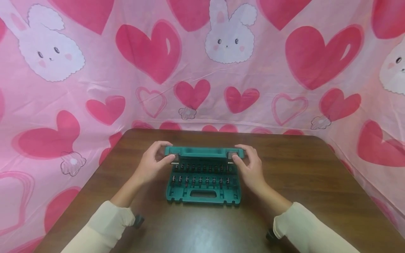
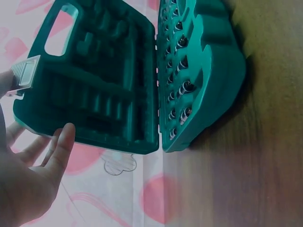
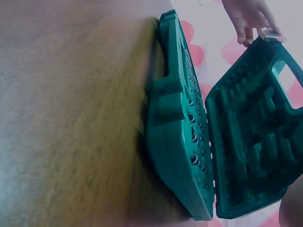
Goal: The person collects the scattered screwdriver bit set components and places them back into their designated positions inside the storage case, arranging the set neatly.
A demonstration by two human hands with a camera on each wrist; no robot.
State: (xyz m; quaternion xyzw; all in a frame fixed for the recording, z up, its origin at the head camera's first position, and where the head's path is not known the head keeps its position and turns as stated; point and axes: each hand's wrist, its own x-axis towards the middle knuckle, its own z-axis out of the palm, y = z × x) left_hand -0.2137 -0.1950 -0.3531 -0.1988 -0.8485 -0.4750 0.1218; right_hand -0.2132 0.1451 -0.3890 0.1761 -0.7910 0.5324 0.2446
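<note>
A green plastic case lies open on the table, its base (image 1: 202,200) holding two rows of small dark metal bits (image 1: 200,181). Its lid (image 1: 202,152) is raised and tilted on the hinge. My left hand (image 1: 151,163) grips the lid's left corner, with the thumb by a metal latch (image 2: 25,73). At the opposite corner my right hand (image 1: 251,173) holds the lid, thumb near the second latch (image 1: 232,155). Moulded hollows line the lid's inner side in the left wrist view. Only a sliver of the right hand appears in the right wrist view.
The case stands on a brown wooden table (image 1: 316,175). Behind and beside the table hangs a pink cloth (image 1: 272,70) with hearts and rabbits. Dark straps (image 1: 138,221) show at the cuffs of both light sleeves.
</note>
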